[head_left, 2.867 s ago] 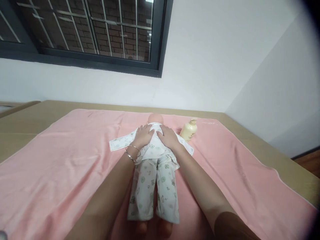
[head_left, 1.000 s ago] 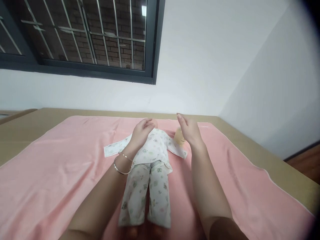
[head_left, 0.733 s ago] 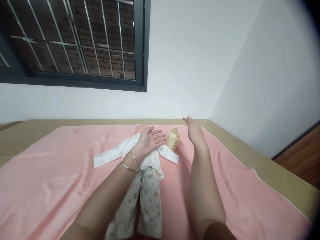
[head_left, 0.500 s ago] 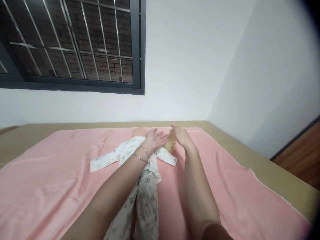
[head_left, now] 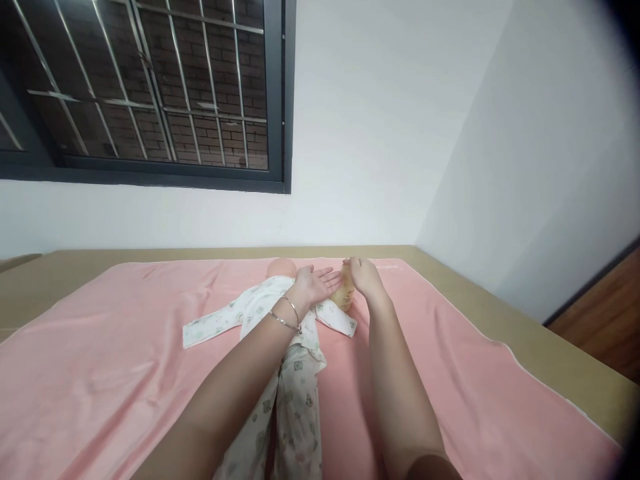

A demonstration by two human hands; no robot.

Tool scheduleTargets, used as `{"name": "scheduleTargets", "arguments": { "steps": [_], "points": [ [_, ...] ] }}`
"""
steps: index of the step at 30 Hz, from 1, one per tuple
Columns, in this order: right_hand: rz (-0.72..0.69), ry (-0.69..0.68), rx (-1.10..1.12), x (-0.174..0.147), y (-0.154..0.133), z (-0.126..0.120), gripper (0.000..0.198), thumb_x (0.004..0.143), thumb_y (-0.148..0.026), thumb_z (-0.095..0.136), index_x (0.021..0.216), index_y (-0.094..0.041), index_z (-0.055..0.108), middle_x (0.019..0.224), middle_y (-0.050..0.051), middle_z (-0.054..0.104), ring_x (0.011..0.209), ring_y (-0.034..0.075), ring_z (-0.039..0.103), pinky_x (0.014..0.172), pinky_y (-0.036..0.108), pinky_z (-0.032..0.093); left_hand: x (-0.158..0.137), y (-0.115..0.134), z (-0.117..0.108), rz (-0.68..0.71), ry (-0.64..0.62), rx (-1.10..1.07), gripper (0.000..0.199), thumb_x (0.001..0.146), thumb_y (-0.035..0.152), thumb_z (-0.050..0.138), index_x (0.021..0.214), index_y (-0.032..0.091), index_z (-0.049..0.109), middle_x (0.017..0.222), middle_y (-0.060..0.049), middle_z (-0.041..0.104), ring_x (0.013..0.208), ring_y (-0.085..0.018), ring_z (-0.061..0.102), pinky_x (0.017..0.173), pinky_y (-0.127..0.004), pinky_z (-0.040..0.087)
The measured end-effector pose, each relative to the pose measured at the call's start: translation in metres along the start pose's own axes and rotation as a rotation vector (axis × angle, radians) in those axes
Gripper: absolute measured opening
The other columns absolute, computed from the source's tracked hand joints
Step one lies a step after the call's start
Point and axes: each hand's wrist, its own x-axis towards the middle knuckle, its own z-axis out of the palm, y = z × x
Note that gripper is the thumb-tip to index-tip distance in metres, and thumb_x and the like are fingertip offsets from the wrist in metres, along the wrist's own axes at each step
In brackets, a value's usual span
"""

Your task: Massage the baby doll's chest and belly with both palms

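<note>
My left hand (head_left: 319,285) is held palm up with its fingers stretched out, beside a yellowish bottle (head_left: 344,298). Nothing can be made out on the palm. My right hand (head_left: 367,277) is over the top of the bottle, its fingers extended and bent slightly down; whether they touch the top is hard to see. Under my left forearm a baby doll lies on its back, with a bare pinkish head (head_left: 281,268), a white patterned long-sleeved top (head_left: 263,300) and matching trousers (head_left: 299,407). One sleeve reaches out below the bottle.
A pink sheet (head_left: 125,333) with a pale edge covers the tan padded surface (head_left: 480,307). Behind it stand a white wall (head_left: 360,167) and a dark-framed window (head_left: 280,133) with metal bars. A brown wooden panel (head_left: 605,327) is at the right.
My right hand has come down lower over the bottle's top, and its fingers have bent. My left hand stays palm up, slightly closer to the bottle. The view has shifted a little.
</note>
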Motion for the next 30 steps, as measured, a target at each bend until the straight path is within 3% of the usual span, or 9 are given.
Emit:
{"name": "scheduleTargets", "arguments": {
  "steps": [8, 14, 18, 20, 23, 30],
  "points": [
    [-0.130, 0.065, -0.059, -0.005, -0.005, 0.011, 0.043, 0.092, -0.027, 0.032, 0.097, -0.021, 0.075, 0.102, 0.009, 0.075, 0.109, 0.023, 0.065, 0.103, 0.036, 0.040, -0.069, 0.004, -0.029, 0.005, -0.117, -0.111, 0.052, 0.100, 0.030, 0.024, 0.146, 0.010, 0.038, 0.137, -0.022, 0.056, 0.124, -0.031, 0.060, 0.088, -0.044, 0.060],
    [-0.040, 0.106, 0.004, -0.011, -0.016, 0.016, 0.046, 0.090, -0.030, 0.032, 0.102, -0.019, 0.074, 0.113, 0.011, 0.072, 0.115, 0.025, 0.063, 0.106, 0.039, 0.040, -0.100, 0.018, -0.039, 0.054, -0.181, -0.150, 0.052, 0.097, 0.019, 0.028, 0.147, 0.008, 0.036, 0.134, -0.021, 0.060, 0.124, -0.027, 0.060, 0.095, -0.041, 0.057],
    [-0.188, 0.128, 0.108, -0.029, -0.043, 0.036, 0.053, 0.094, -0.028, 0.024, 0.117, -0.017, 0.070, 0.127, 0.010, 0.067, 0.128, 0.023, 0.055, 0.116, 0.042, 0.030, -0.115, 0.022, -0.040, 0.187, -0.139, -0.087, 0.050, 0.094, 0.018, 0.032, 0.143, 0.010, 0.042, 0.133, -0.021, 0.060, 0.118, -0.025, 0.065, 0.096, -0.037, 0.056],
    [-0.357, 0.082, 0.131, -0.047, -0.063, 0.050, 0.056, 0.096, -0.027, 0.020, 0.123, -0.015, 0.067, 0.131, 0.010, 0.065, 0.130, 0.022, 0.054, 0.121, 0.046, 0.017, -0.122, 0.023, -0.041, 0.280, -0.102, -0.071, 0.047, 0.095, 0.020, 0.035, 0.139, 0.010, 0.047, 0.129, -0.020, 0.063, 0.114, -0.024, 0.067, 0.096, -0.035, 0.056],
    [-0.596, 0.040, 0.123, -0.076, -0.092, 0.067, 0.052, 0.100, -0.031, 0.023, 0.134, -0.016, 0.059, 0.143, 0.010, 0.055, 0.139, 0.022, 0.044, 0.123, 0.049, 0.008, -0.132, 0.028, -0.041, 0.369, -0.021, -0.096, 0.040, 0.097, 0.023, 0.038, 0.132, 0.012, 0.052, 0.122, -0.017, 0.066, 0.107, -0.021, 0.069, 0.093, -0.030, 0.057],
    [-0.746, -0.314, 0.150, -0.111, -0.115, 0.089, 0.053, 0.103, -0.038, 0.026, 0.150, -0.017, 0.040, 0.159, 0.008, 0.029, 0.151, 0.023, 0.015, 0.122, 0.055, 0.014, -0.144, 0.047, -0.042, 0.379, 0.145, -0.245, 0.036, 0.100, 0.023, 0.030, 0.125, 0.015, 0.055, 0.110, -0.013, 0.069, 0.089, -0.019, 0.072, 0.079, -0.036, 0.062]
  ]
}}
